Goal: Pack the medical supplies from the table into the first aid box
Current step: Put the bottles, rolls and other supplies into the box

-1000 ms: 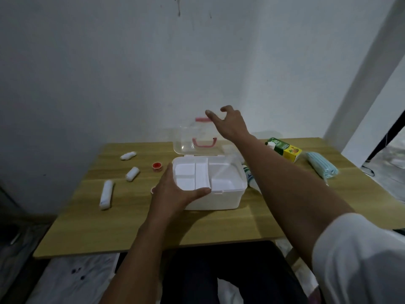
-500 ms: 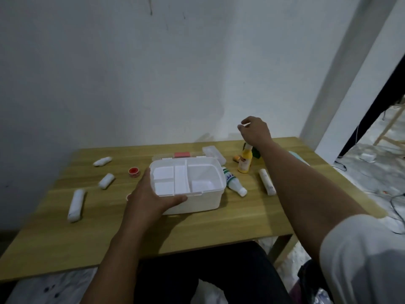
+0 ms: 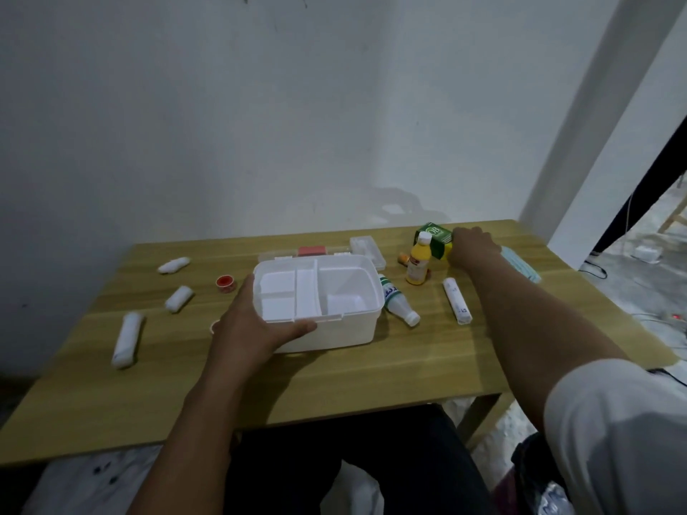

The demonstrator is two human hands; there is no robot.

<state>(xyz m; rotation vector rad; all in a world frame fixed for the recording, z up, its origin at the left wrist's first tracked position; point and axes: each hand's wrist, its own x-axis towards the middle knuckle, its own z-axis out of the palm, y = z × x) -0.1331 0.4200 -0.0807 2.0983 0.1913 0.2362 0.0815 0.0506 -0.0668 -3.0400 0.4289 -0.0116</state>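
The white first aid box [image 3: 345, 328] stands open mid-table, its lid [image 3: 312, 251] folded flat behind and its divided tray bare. My left hand [image 3: 249, 328] grips its near-left corner, thumb over the front rim. My right hand [image 3: 472, 249] reaches to the far right and holds a green and yellow carton [image 3: 435, 237]. Beside it stand a yellow bottle [image 3: 418, 263] and a lying white bottle [image 3: 397, 304]. A white tube [image 3: 457, 301] lies right of them. Three bandage rolls [image 3: 128, 338] [image 3: 179, 298] [image 3: 173, 264] lie on the left.
A red tape roll [image 3: 225, 282] sits left of the box, a clear small case [image 3: 368, 250] behind it, and a blue mask pack [image 3: 520, 263] beyond my right forearm. The wooden table [image 3: 334, 388] meets a white wall; its right edge drops to the floor.
The lid went from upright to flat behind the box. My right hand left the lid, swung right and came down onto the green carton. My left hand stayed on the box.
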